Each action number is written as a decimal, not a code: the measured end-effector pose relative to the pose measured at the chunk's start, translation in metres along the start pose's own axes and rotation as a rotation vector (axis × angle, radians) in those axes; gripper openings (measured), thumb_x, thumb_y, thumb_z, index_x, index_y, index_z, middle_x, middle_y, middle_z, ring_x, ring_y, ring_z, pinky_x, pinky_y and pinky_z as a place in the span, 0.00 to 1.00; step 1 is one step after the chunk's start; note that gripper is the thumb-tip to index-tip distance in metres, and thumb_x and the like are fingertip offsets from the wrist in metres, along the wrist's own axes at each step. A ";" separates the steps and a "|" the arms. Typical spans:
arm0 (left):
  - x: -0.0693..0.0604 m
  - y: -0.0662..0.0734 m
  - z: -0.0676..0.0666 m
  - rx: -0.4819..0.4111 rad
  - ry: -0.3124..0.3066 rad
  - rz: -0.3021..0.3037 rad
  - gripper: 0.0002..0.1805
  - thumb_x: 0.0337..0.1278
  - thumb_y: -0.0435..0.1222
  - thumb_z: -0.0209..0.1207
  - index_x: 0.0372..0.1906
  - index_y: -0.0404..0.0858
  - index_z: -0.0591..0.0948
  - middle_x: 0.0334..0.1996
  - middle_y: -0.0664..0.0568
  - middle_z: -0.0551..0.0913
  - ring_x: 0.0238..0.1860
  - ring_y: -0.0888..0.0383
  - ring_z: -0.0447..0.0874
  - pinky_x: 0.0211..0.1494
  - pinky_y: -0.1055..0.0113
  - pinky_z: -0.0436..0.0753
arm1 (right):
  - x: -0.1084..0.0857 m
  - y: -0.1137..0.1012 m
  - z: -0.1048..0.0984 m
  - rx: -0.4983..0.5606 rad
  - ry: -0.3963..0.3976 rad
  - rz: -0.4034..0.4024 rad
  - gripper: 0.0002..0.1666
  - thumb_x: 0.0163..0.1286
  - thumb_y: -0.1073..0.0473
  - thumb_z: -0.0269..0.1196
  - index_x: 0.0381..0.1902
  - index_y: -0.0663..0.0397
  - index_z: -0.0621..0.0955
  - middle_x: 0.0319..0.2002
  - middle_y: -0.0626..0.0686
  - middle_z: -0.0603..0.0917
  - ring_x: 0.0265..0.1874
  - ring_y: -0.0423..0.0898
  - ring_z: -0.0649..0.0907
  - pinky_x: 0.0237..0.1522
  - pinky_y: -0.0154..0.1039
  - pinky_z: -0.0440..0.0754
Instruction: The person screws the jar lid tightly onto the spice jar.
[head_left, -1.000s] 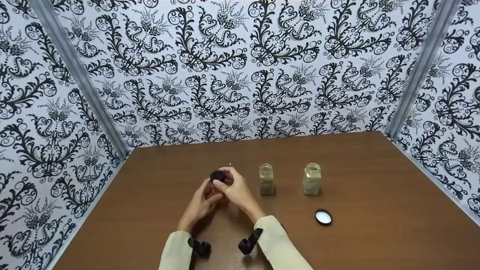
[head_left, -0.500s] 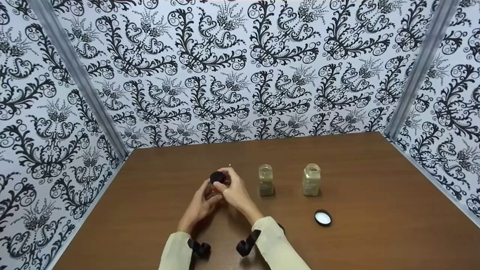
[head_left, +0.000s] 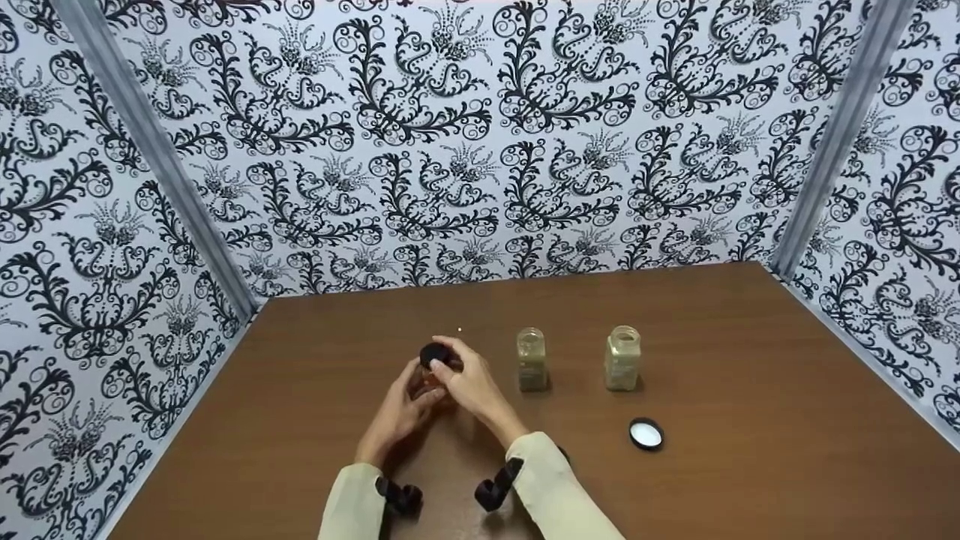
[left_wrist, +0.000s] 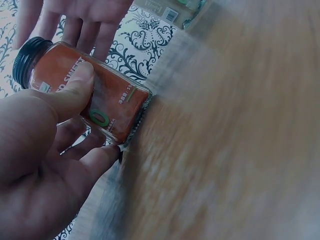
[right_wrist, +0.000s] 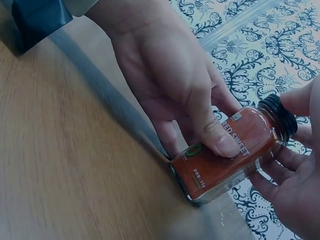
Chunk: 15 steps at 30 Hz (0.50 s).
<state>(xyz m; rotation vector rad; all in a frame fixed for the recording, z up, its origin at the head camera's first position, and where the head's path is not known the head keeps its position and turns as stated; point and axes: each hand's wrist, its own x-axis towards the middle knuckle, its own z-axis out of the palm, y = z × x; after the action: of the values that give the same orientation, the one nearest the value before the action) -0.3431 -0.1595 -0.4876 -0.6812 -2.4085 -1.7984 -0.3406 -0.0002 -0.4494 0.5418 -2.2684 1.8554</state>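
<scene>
My left hand point(head_left: 401, 412) grips a square glass spice jar point(left_wrist: 117, 102) of orange-red powder by its body, thumb pressed across the printed label. The jar is tilted, and its lower edge meets the wooden table point(right_wrist: 75, 165). A black ribbed screw lid point(right_wrist: 278, 118) sits on its neck. My right hand point(head_left: 476, 386) holds that lid between thumb and fingers in the head view. From the left wrist, the right hand's fingers point(left_wrist: 75, 30) show just beyond the jar. Much of the jar is hidden by the hands in the head view.
Two lidless glass jars, a narrower-looking one point(head_left: 532, 367) and another point(head_left: 623, 367), stand upright to the right with pale greenish-brown contents. A black lid point(head_left: 646, 434) lies white side up before them. A dark edge point(head_left: 563, 454) peeks from behind the right sleeve. Patterned walls point(head_left: 450, 187) enclose the table.
The right thumb and fingers shift slightly about the lid. The left hand, the jar and the things on the table stay where they were.
</scene>
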 end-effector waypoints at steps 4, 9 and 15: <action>0.000 0.000 -0.001 0.023 -0.007 -0.003 0.31 0.67 0.30 0.59 0.72 0.33 0.63 0.65 0.32 0.76 0.63 0.44 0.78 0.60 0.67 0.80 | 0.000 0.001 0.003 -0.006 0.024 -0.026 0.20 0.71 0.65 0.61 0.60 0.58 0.77 0.56 0.65 0.82 0.56 0.57 0.83 0.59 0.50 0.81; -0.002 -0.001 -0.002 0.025 0.000 -0.014 0.32 0.67 0.30 0.59 0.73 0.34 0.64 0.62 0.34 0.79 0.59 0.49 0.80 0.56 0.71 0.80 | 0.000 0.004 0.005 -0.010 0.039 -0.041 0.19 0.69 0.65 0.64 0.56 0.57 0.76 0.52 0.62 0.84 0.53 0.55 0.84 0.56 0.45 0.83; -0.001 -0.003 -0.001 -0.001 -0.011 0.008 0.34 0.67 0.30 0.59 0.74 0.33 0.61 0.67 0.33 0.74 0.65 0.45 0.77 0.63 0.69 0.79 | 0.000 0.004 0.001 -0.003 0.014 -0.041 0.22 0.68 0.62 0.66 0.59 0.57 0.74 0.52 0.62 0.84 0.51 0.55 0.85 0.57 0.47 0.82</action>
<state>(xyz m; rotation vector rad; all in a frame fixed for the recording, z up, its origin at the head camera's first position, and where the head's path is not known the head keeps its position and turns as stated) -0.3433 -0.1612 -0.4898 -0.7018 -2.4087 -1.7982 -0.3422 -0.0006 -0.4532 0.5689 -2.2345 1.8304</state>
